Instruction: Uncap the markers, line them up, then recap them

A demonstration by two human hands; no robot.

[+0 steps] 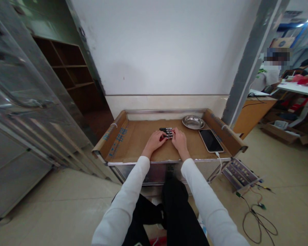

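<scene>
Several small black cylinders [166, 130] with pale markings, which look like batteries, lie side by side on the brown cardboard lining [141, 136]. My left hand [155, 141] is closed at their left ends, thumb and fingers pinching the nearer ones. At the right ends, my right hand [179, 139] has its fingers curled against the same row. The fingertips hide parts of the cylinders, so their exact kind is hard to make out.
A round metal dish [193, 122] sits at the back right. In front of it lies a phone [210, 140] with a white charging cable [220, 163] running over the front edge. Raised cardboard sides [110, 131] border the surface. An electrical device [241, 175] with loose cables stands on the floor.
</scene>
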